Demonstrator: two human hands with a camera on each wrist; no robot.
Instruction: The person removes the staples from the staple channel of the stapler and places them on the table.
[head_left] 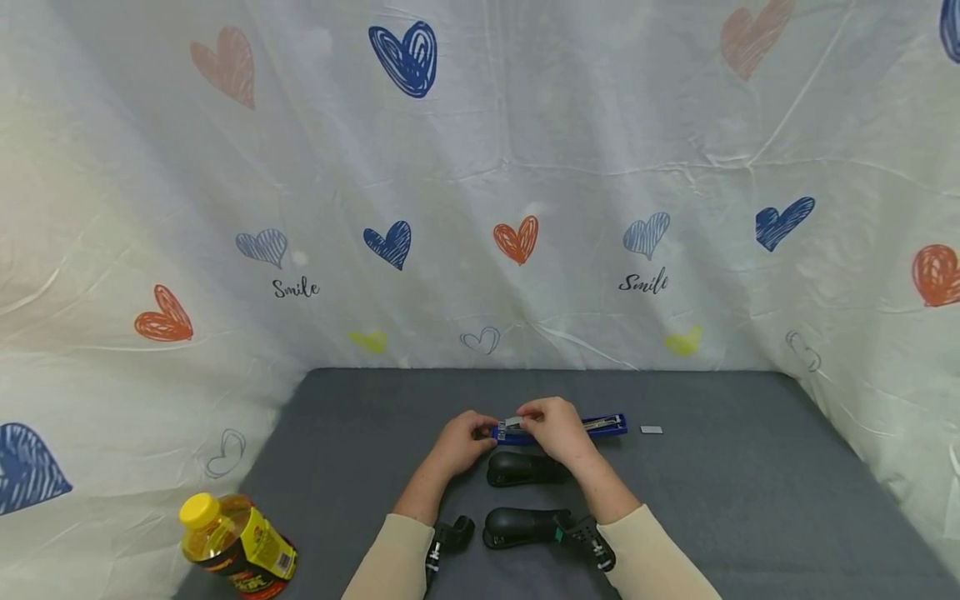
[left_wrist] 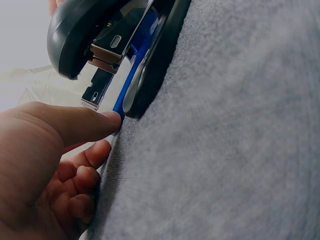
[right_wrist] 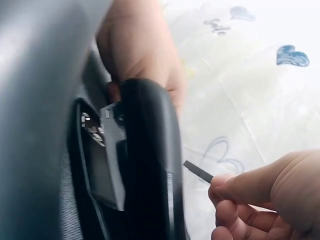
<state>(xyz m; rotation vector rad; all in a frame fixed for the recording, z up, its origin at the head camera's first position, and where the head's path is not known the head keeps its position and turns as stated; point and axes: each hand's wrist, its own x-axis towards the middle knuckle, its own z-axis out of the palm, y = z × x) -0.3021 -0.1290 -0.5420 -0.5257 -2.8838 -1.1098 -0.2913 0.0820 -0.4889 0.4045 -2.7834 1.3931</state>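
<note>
A blue stapler (head_left: 609,427) lies opened out on the grey table, its metal staple channel exposed. At its left end my left hand (head_left: 459,443) grips the tip between thumb and index finger; in the left wrist view the thumb (left_wrist: 92,122) presses the blue end. My right hand (head_left: 558,429) is over the stapler's middle and pinches a short grey strip of staples (right_wrist: 198,171) between thumb and fingertips. That strip is above the channel toward the left end. Whether it touches the channel, I cannot tell.
Two black staplers (head_left: 523,468) (head_left: 521,527) lie nearer me, between the forearms. Right of the blue stapler lies another small staple strip (head_left: 651,430). A yellow-capped bottle (head_left: 240,546) stands at the front left. A heart-printed white curtain (head_left: 450,167) hangs behind the table.
</note>
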